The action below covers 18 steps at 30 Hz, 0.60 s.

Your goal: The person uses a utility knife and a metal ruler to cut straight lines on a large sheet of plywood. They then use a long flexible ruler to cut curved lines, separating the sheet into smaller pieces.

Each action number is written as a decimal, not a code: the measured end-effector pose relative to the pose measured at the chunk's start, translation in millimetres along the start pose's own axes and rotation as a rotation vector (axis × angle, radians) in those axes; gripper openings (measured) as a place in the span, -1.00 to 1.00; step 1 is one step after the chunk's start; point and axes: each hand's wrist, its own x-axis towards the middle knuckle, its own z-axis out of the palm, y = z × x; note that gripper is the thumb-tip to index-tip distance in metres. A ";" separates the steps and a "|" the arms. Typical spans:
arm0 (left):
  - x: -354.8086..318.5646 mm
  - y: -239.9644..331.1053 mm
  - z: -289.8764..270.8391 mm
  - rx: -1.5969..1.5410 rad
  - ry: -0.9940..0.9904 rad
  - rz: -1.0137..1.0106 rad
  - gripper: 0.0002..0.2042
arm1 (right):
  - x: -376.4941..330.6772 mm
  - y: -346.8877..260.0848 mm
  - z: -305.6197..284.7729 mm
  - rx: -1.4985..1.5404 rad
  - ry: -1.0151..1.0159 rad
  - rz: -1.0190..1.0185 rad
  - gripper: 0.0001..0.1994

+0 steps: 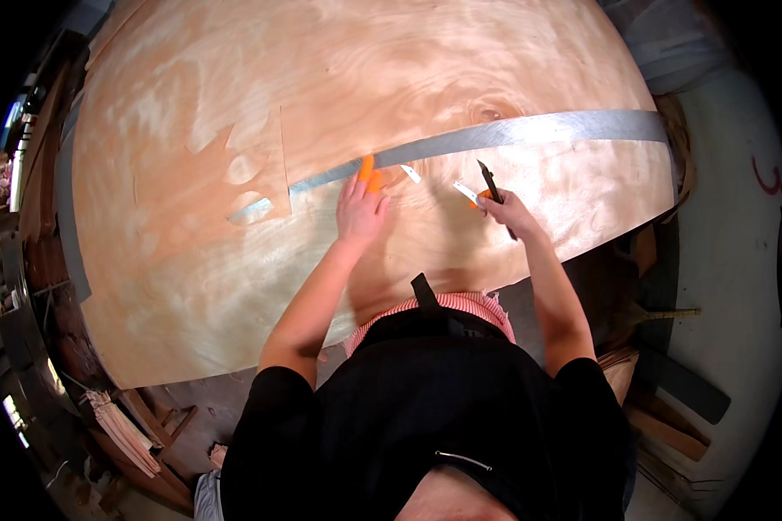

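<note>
A long grey metal straightedge [530, 132] lies across a large sheet of light wood veneer [391, 69]. My left hand [361, 208] rests flat with its fingers stretched out, orange covers on two of them, and the fingertips touch the straightedge's near edge. A slim black knife [490, 181] is gripped in my right hand [507, 214], its tip pointing away from me above the sheet. Beside that hand is a small white strip [464, 187]; whether the fingers touch it I cannot tell. Another white strip [410, 174] lies just below the straightedge, between my hands.
A torn-edged veneer piece [256, 161] with holes overlaps the straightedge's left end, which shows through one hole. Below the table's right side are a small broom [669, 313] and a dark flat board [685, 387]. Bundled veneer strips [123, 434] stand at lower left.
</note>
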 end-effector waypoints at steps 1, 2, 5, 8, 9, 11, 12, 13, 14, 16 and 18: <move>-6.4 -3.7 -6.3 0.037 0.020 0.027 -0.38 | 0.4 12.5 8.9 0.053 0.011 -0.004 -0.80; -11.6 -6.0 -10.3 0.076 0.044 0.053 -0.35 | -2.4 12.7 18.3 0.101 -0.005 0.002 -0.80; -25.3 -6.8 -13.1 0.127 -0.042 0.045 -0.32 | 2.0 15.0 47.7 0.157 -0.062 -0.058 -0.79; -31.9 -11.3 -7.1 0.110 -0.011 0.037 -0.32 | 10.3 9.3 73.1 0.077 -0.074 -0.098 -0.79; -32.5 -12.6 -5.0 0.106 -0.007 0.039 -0.32 | 13.1 7.0 79.1 0.069 -0.062 -0.104 -0.78; -32.7 -10.5 -7.0 0.098 0.001 0.038 -0.32 | 17.4 -2.8 93.7 0.054 -0.046 -0.115 -0.78; -32.2 -8.6 -8.5 0.085 0.007 0.038 -0.32 | 21.5 -5.6 101.3 0.095 -0.037 -0.135 -0.79; -32.3 -7.4 -10.8 0.075 0.014 0.034 -0.32 | 27.7 -8.7 110.3 0.135 -0.032 -0.157 -0.81; -32.2 -6.8 -11.9 0.065 0.021 0.032 -0.32 | 31.2 -15.9 119.2 0.176 -0.026 -0.179 -0.82; -32.4 -7.6 -10.9 0.061 0.024 0.029 -0.32 | 41.4 -21.6 131.8 0.073 0.004 -0.101 -0.80; -30.5 -7.3 -9.7 0.042 0.032 0.038 -0.32 | 57.5 -10.5 140.9 0.000 0.003 -0.048 -0.78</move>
